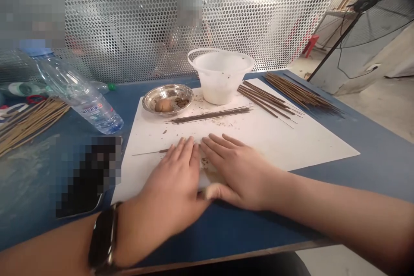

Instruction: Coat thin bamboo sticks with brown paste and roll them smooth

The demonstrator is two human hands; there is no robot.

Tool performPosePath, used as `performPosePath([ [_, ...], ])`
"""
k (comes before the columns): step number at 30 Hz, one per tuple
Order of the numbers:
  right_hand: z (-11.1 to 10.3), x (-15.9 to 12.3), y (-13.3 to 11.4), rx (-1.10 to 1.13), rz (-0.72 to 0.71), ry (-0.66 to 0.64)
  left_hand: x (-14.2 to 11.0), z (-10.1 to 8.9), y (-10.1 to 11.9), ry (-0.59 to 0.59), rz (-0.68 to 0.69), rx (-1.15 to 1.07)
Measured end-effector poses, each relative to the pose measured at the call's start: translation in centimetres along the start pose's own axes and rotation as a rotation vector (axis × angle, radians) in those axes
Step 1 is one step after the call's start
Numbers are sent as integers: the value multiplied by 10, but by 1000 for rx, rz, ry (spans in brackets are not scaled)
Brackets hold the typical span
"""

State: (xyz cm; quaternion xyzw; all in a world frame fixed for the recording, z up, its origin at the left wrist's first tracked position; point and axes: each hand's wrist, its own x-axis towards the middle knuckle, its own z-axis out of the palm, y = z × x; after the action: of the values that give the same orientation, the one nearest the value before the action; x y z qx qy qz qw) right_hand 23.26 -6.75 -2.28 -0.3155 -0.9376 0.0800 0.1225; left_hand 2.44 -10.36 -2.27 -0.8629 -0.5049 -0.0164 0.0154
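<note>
Both of my hands lie flat, palms down and fingers stretched out, side by side on a white sheet on the blue table. My left hand and my right hand press on a thin stick whose bare end pokes out to the left of my left fingers. Brown crumbs show between the two hands. A dark watch sits on my left wrist. A small row of coated sticks lies just beyond my fingers.
A metal bowl holding a brown dough lump and a white plastic tub stand at the sheet's far side. Stick bundles lie at right and far left. A plastic bottle lies on the left. A perforated screen with a person behind it backs the table.
</note>
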Motion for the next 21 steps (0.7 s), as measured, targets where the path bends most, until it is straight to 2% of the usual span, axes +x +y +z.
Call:
performPosePath([
  [4,1,13,13,-9,37,-59,19,-2,-15,-49,-36,-12],
  [11,-9,-11,-2,55,-41,-2,-13,-5,9,14,-33,56],
  [14,-4,-6,2,35,-22,2,-1,-6,4,-3,-60,55],
  [18,2,7,17,8,15,-53,21,-7,-11,-69,-77,31],
  [21,-1,1,16,11,-4,-80,12,-6,-8,-51,-62,37],
])
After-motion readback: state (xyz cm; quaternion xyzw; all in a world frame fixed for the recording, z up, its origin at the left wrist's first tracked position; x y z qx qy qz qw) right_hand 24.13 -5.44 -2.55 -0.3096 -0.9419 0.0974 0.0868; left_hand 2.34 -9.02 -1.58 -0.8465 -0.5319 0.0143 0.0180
